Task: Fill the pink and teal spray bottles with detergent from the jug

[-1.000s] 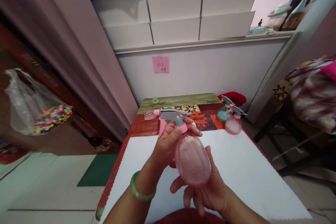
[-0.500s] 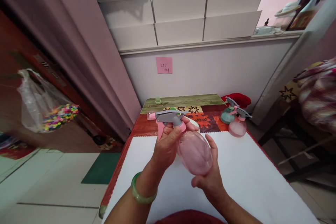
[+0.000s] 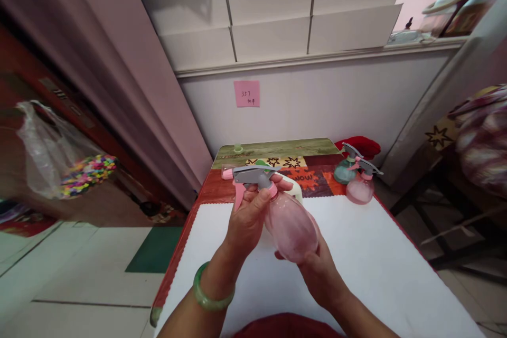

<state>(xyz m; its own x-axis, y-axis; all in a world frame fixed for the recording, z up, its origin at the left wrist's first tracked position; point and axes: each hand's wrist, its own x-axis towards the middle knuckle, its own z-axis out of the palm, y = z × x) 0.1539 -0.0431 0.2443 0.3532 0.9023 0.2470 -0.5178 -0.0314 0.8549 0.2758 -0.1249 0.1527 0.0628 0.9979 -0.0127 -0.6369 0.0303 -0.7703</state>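
A pink translucent spray bottle (image 3: 292,229) with a grey head and pink trigger is held tilted over the white table mat, its nozzle towards the left. My left hand (image 3: 247,219) is wrapped round its neck just below the spray head. Cupped under the rounded base is my right hand (image 3: 319,269), its fingers mostly hidden behind the bottle. Behind the bottle, a white-and-green object (image 3: 295,188) is partly covered. Two more spray bottles stand at the table's back right: a teal one (image 3: 345,171) and a pink one (image 3: 360,190).
A small clear-and-pink cap-like piece (image 3: 226,173) lies at the table's left, and a light green cap (image 3: 238,148) near the back edge. The white mat (image 3: 376,264) covers the table's front. A red cloth item (image 3: 362,147) is behind the bottles. A plastic bag (image 3: 43,153) hangs left.
My right hand has closed in under the bottle's base, its fingers moving from spread beside it to behind it. The view has shifted slightly.
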